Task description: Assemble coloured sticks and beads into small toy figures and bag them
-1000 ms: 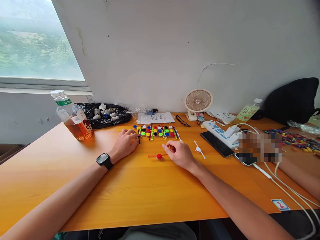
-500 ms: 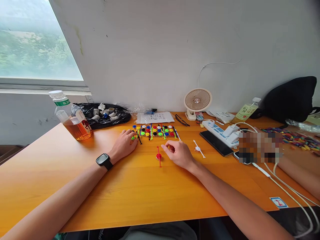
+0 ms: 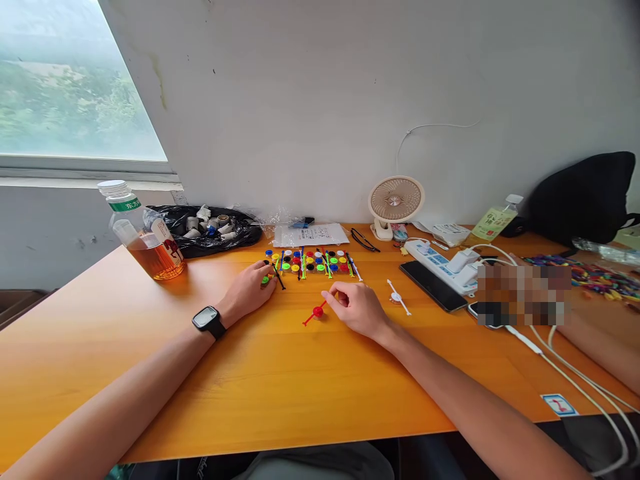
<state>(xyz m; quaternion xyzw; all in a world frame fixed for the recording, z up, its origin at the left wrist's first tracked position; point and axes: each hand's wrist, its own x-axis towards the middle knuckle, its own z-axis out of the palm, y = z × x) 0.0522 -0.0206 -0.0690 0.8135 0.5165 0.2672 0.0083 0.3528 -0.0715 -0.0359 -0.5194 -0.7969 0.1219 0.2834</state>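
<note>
My left hand (image 3: pixel 250 290), with a watch on its wrist, rests on the table with bent fingers closed around a small green disc (image 3: pixel 265 281). A thin black arrow-shaped stick (image 3: pixel 279 276) lies by its fingertips. My right hand (image 3: pixel 361 308) is curled, thumb against the bent fingers, and nothing shows in it. Just left of its thumb stands a red spinner (image 3: pixel 317 312), a round base with a slanting arrow; its upper tip is close to the thumb, contact unclear. Farther right lies a white spinner (image 3: pixel 395 297).
Rows of coloured discs and sticks (image 3: pixel 313 261) lie beyond my hands. A tea bottle (image 3: pixel 150 240) and black bag (image 3: pixel 240 233) stand left. A fan (image 3: pixel 395 203), phone (image 3: pixel 433 285), power strip (image 3: pixel 435 261) and cables are right, near another person's arm (image 3: pixel 597 340).
The red spinner's arrow has turned from nearly upright to a slant, its upper end now near my right thumb. The green disc shows more among my left fingers. Both hands stay nearly in place.
</note>
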